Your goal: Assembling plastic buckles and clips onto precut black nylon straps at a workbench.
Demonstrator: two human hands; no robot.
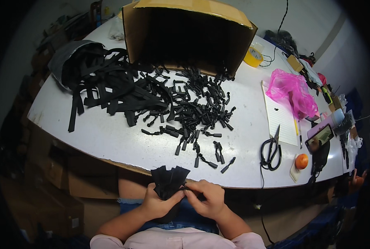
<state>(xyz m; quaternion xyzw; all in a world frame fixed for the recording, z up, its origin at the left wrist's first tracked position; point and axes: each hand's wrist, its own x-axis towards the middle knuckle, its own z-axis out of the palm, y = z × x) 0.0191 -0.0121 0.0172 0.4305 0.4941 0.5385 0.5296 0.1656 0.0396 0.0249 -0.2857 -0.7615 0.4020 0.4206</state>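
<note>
Matt black woven cloth straps (168,179); matt black plastic clips (201,108) on smooth white table (110,139); rough brown cardboard box (185,35); glossy pink plastic bag (292,91).

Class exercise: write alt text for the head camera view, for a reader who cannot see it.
Seen from above, a person's left hand grips a bundle of black straps while the right hand pinches it at the edge of a white table. Beyond lie loose black straps, small black clips, an open cardboard box, scissors and a pink bag.

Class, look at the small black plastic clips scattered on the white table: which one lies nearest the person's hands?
The lone black clip at the table's near edge, lying slantwise just beyond the right hand. The other clips lie farther up the table.
</note>
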